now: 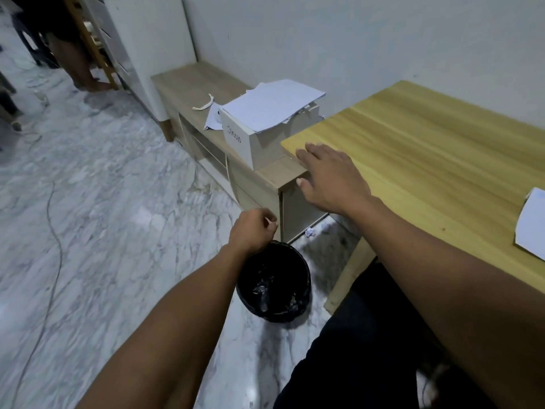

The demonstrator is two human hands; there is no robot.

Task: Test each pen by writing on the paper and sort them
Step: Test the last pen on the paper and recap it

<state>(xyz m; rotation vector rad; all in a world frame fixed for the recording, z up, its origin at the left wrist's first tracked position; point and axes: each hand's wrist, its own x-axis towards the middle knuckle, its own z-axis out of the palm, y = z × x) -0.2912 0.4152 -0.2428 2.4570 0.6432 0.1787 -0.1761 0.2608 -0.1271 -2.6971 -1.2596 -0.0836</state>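
**Left hand over the bin, right hand flat on the table corner**

Head view: the left hand [255, 230] hangs over the black bin [274, 286] with its fingers curled in and thumb against forefinger. Nothing shows in its grasp. The right hand [330, 178] lies spread and relaxed, palm down, on the near left corner of the wooden table [427, 149], gripping nothing. The paper [532, 224] lies on the table at the far right, cut off by the frame edge and well apart from both hands.

The bin stands on the marble floor [103, 187], just beside the table leg [348, 276] and below the end of a low cabinet [200, 84]. It is lined with a dark bag, and something glints inside, too dark to tell what. A white box [253, 143] sits on the cabinet against the table's edge, with loose sheets [274, 104] piled across its top. Crumpled scraps [309, 231] lie on the floor under the table. A thin cable [54, 231] runs across the floor on the left. Another person's legs [78, 63] stand far back beside a white cupboard [138, 45].

The tabletop between the right hand and the paper is bare wood. The floor left of the bin is open apart from the cable. On the right, the bin is hemmed in by the cabinet end, the table leg and the person's dark-clothed lap [354, 335].
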